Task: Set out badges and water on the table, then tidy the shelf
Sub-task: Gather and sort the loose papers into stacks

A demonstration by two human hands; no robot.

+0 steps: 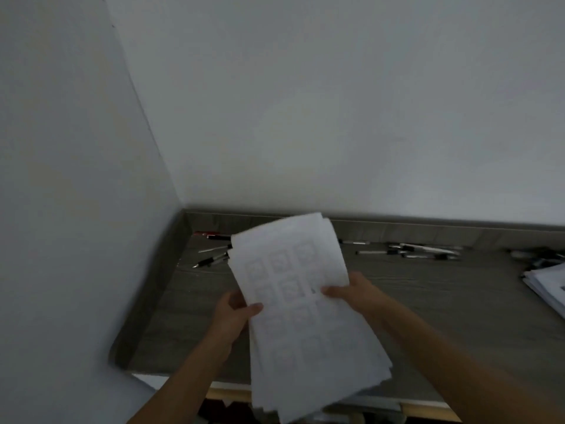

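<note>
Grey wood-grain shelf (428, 301) spreads below the grip: left hand (235, 313) and right hand (351, 292) clasp a white printed paper stack (305, 347); black pens (406, 250) beyond.

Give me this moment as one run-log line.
step: tidy shelf | left hand: holds paper stack | right hand: holds paper stack | shelf: pens along back, loose papers far right

Your sheaf of papers (301, 304) is over the middle of the shelf (428, 301) and overhangs its front edge. Your left hand (234, 313) grips its left side, your right hand (351, 293) its right. Loose pens (214, 258) lie near the back-left corner. More pens (422, 251) lie along the back edge, right of the sheaf. A second paper pile (547, 286) lies at the right edge.
</note>
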